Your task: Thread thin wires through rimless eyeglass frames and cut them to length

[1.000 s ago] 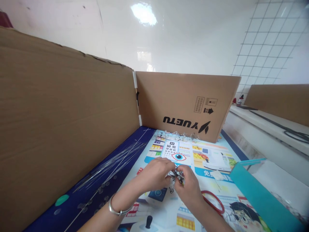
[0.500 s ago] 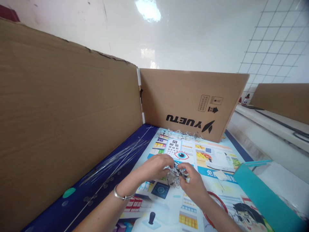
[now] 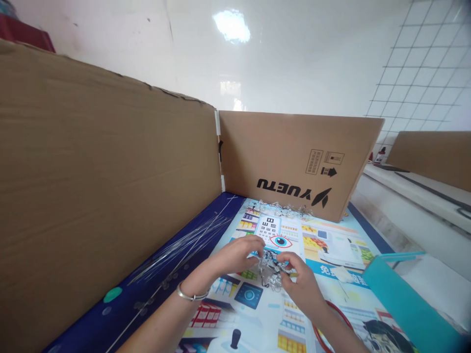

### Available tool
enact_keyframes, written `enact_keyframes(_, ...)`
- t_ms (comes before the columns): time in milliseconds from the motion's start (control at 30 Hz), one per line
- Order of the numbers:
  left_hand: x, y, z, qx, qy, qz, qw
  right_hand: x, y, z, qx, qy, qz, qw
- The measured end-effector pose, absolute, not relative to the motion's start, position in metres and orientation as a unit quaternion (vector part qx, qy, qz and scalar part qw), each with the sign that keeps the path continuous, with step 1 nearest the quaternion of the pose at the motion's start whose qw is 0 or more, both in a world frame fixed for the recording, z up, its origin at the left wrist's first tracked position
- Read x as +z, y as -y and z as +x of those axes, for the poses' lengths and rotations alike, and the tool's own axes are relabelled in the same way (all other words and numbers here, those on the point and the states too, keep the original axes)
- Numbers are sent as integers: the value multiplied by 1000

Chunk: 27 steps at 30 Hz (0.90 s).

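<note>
Both my hands meet over a colourful printed mat [image 3: 331, 245]. My left hand [image 3: 235, 256] and my right hand [image 3: 300, 282] pinch a small cluster of clear beads on dark wire [image 3: 270, 269] between their fingertips. A silver bangle [image 3: 189, 295] circles my left wrist. To the left, a bundle of thin silver wires [image 3: 184, 245] lies along the dark blue edge of the mat. More clear beaded pieces [image 3: 285, 210] lie in a row at the foot of the back cardboard wall.
Cardboard walls stand at the left [image 3: 91, 186] and at the back [image 3: 294, 162], the back one printed upside down. A teal box [image 3: 401, 294] sits at the right. A red ring [image 3: 333, 316] lies under my right wrist. A white counter [image 3: 415, 196] runs along the right.
The bead cluster and both hands have shifted slightly forward and right in view as the camera turned. My fingers keep working the cluster, which now hangs lower between them.
</note>
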<state>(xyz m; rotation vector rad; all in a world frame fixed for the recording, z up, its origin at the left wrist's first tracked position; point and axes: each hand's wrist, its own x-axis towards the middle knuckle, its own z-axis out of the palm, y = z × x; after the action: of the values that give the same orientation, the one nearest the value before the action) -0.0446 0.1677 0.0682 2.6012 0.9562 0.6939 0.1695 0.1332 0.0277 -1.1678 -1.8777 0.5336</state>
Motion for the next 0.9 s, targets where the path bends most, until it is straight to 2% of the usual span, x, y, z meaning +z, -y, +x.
enact_keyframes(433,67,-168,-48,234,-328,900,165,20,-138,180,292,726,-431,450)
enact_keyframes(900,62,-170,-51,219,-319,903,188,25,-137,182,310,746,-379,452)
